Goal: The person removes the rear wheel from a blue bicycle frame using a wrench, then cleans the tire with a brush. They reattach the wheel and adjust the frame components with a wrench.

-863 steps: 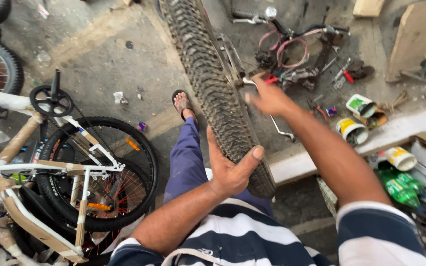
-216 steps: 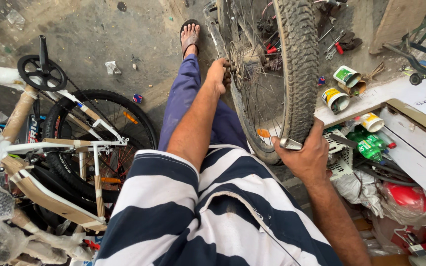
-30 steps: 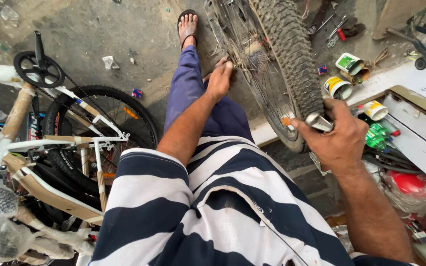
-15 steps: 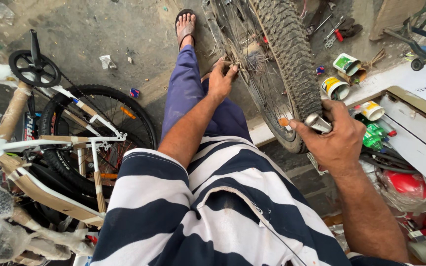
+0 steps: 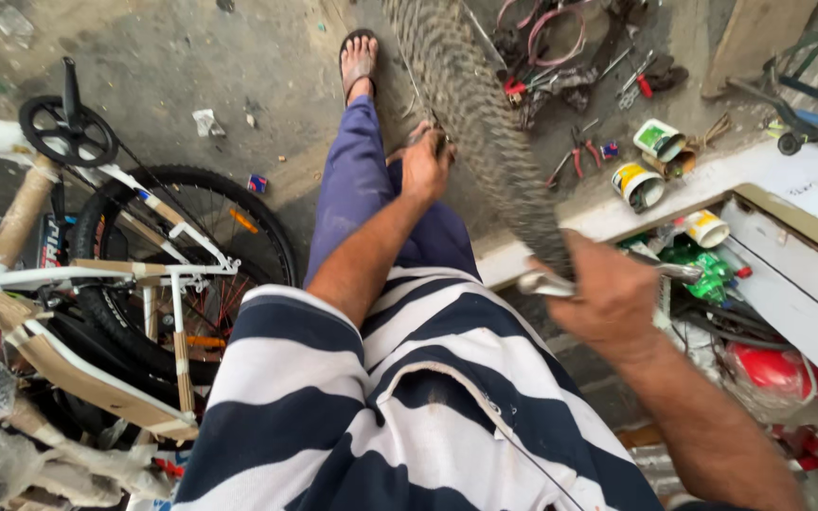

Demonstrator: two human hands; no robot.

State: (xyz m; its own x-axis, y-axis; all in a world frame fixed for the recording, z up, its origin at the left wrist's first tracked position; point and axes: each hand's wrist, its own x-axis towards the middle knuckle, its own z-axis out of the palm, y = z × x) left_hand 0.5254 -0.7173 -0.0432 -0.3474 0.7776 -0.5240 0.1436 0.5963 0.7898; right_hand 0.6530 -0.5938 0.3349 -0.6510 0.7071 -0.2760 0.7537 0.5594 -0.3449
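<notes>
A bicycle wheel with a knobby tyre (image 5: 471, 114) stands upright, edge-on to me, over my lap. My left hand (image 5: 425, 163) grips it near the hub and spokes, just above my blue trouser leg. My right hand (image 5: 606, 295) is closed around a metal tool (image 5: 543, 283), pressed against the tyre's near edge; the hand is motion-blurred. My sandalled foot (image 5: 359, 59) rests on the concrete floor ahead.
A white-framed bicycle (image 5: 115, 274), partly wrapped in cardboard, lies at my left. Pliers and hand tools (image 5: 575, 151) litter the floor beyond the wheel. Small cans (image 5: 638, 182) and a green bottle (image 5: 707, 270) sit along a white ledge at right.
The wheel has turned from showing its spokes to edge-on. My right hand with the tool has dropped lower along the tyre's near edge. My left hand stays near the hub.
</notes>
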